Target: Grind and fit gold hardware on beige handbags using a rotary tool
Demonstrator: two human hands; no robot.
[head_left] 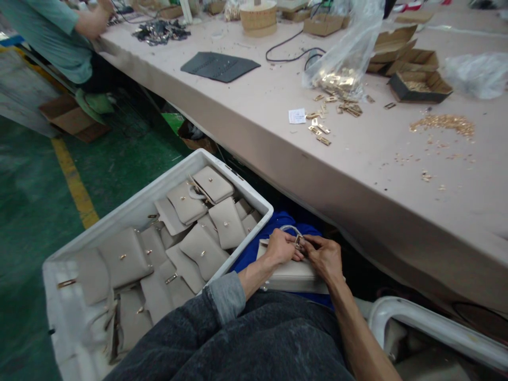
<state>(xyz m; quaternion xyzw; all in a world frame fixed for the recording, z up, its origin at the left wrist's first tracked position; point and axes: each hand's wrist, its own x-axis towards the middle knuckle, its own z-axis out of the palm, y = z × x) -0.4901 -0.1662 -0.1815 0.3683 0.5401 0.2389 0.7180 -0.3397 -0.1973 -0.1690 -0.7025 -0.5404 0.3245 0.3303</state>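
Your L hand [281,247] & R hand [326,258] tog., pinching gold fitting [299,241] | keep bag [296,275] steady, fitting sq.

Left of the smooth beige handbag [292,271], open room extends above the white rectangular plastic tub [123,211]; ahead, the pinkish cloth-covered desk [254,119] stands in the way.
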